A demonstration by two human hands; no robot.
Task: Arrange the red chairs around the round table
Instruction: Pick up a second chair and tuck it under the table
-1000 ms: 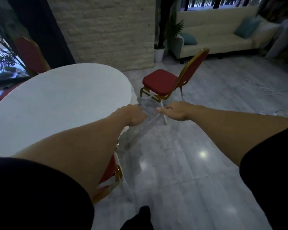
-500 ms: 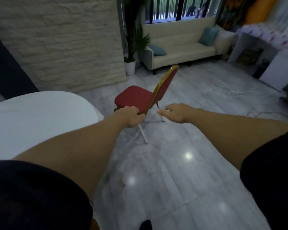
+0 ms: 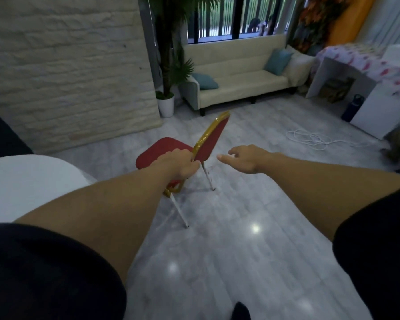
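A red chair (image 3: 153, 155) with a gold frame and white legs stands on the grey floor in the middle of the head view, its back toward the sofa. My left hand (image 3: 180, 163) is curled into a fist and overlaps the seat's rear edge. It looks nearer to me than the chair, and I see no grip on it. My right hand (image 3: 245, 158) hovers to the right of the chair's back, fingers loosely apart and holding nothing. The white round table (image 3: 32, 183) shows only its edge at the left.
A cream sofa (image 3: 238, 88) with blue cushions lines the far window. A potted plant (image 3: 166, 105) stands by the brick wall. A white cable (image 3: 310, 139) lies coiled on the floor at right, near a white desk (image 3: 374, 112) and a dark bottle (image 3: 352, 107).
The view has swung right and closed in on the chair. The table has slid to the left edge. My right hand's fingers have spread, while the left stays a fist.
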